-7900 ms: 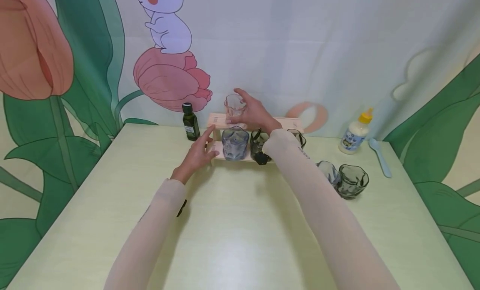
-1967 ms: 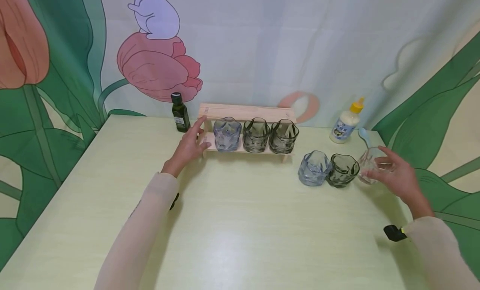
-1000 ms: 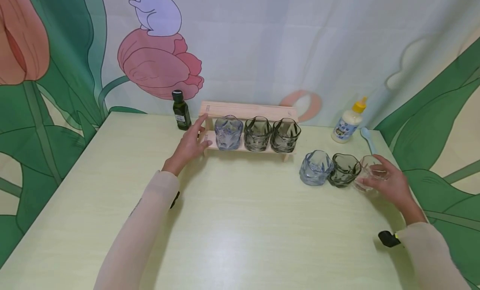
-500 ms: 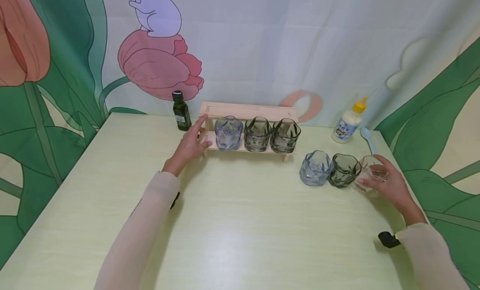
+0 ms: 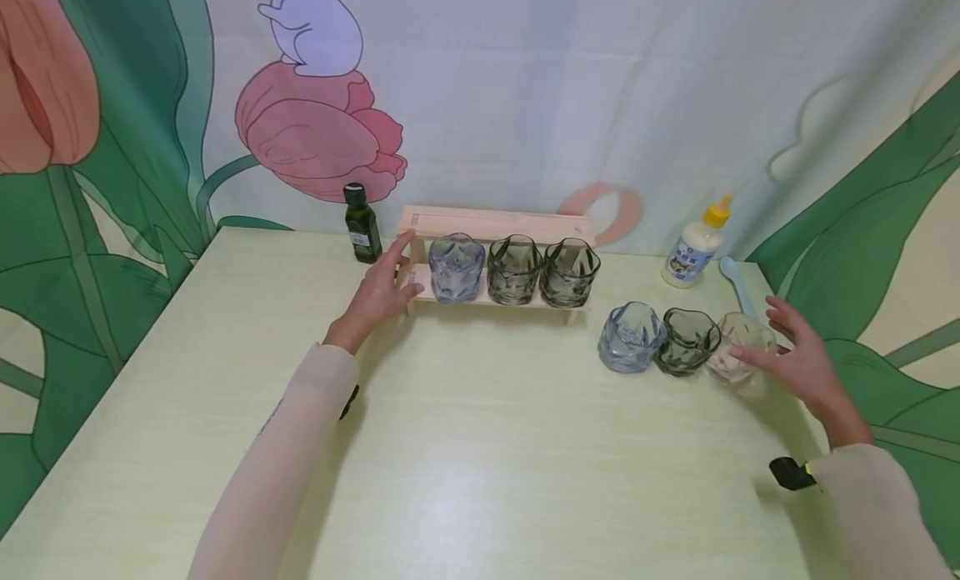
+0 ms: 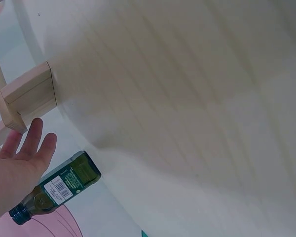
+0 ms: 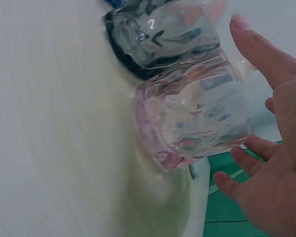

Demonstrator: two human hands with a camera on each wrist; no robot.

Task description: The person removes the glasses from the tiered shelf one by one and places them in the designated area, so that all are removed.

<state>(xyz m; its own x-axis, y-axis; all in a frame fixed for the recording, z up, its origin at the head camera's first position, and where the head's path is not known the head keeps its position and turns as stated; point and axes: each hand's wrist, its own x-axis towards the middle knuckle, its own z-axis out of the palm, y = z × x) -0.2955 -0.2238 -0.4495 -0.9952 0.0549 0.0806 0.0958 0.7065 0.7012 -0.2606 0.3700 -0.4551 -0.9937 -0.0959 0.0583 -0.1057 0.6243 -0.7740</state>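
Observation:
My left hand [image 5: 372,301] rests against the left end of a two-step wooden rack [image 5: 495,222]. In the left wrist view its fairly straight fingers touch the edge of a wooden board [image 6: 15,121]. A bluish glass [image 5: 456,272] and two smoky grey glasses, one in the middle [image 5: 513,272] and one at the right [image 5: 570,276], line the lower step. At the table's right, my right hand [image 5: 806,367] is spread around a pale pink glass [image 5: 752,334], which stands upright. The right wrist view shows its thumb and fingers parted around the pink glass's [image 7: 192,113] rim.
Left of the pink glass stand a grey glass [image 5: 686,342] and a light blue glass [image 5: 632,338], close in a row. Behind are a white bottle with a yellow cap [image 5: 690,251] and a blue spoon [image 5: 738,284]. A dark green bottle [image 5: 363,226] stands by my left hand.
The pink glass went from the rack's upper step to the table's right, beside the grey glass. My right hand has just loosened its grip and drawn slightly right. The left hand stays at the rack.

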